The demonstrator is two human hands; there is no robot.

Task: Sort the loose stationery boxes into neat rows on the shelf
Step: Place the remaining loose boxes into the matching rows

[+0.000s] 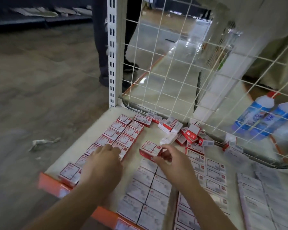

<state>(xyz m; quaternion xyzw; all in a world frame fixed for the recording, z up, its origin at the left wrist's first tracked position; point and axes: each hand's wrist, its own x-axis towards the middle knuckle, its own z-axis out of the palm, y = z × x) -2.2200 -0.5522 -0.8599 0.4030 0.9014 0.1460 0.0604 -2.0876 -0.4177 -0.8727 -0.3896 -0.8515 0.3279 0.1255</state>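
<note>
Pale shelf board [93, 130], scuffed, with an orange front lip [53, 185] running along its near edge. A white slotted upright [112, 52] stands at the far left corner; a white wire grid [173, 63] forms the back wall. Left hand [103, 163] lies palm down over the left rows of boxes [123, 135], fingers curled down onto the box tops; whether they grip one, cannot tell, since the hand covers it. These rows are red-and-white boxes laid flat in two lines, running from under the fingers away toward the upright. Right hand [171, 160] pinches a single red box [150, 150] by its near right corner, thumb and fingertips closed on it, the box held just above the board, between the two hands. Just beyond the right fingers, a loose heap of boxes [186, 131] lies tumbled against the foot of the grid, some on edge, some tilted. Under and to the right of the right wrist, more flat rows of paler boxes [145, 196] reach back to the front lip. Behind the grid, right of the fingers, two blue-and-white bottles [259, 118] with red caps. Past the grid, a glossy floor [170, 52]. Left of the shelf, a dull grey-brown floor [40, 80] with a crumpled scrap of paper [43, 142]; a person's dark trouser legs [103, 39] stand beside the upright.
</note>
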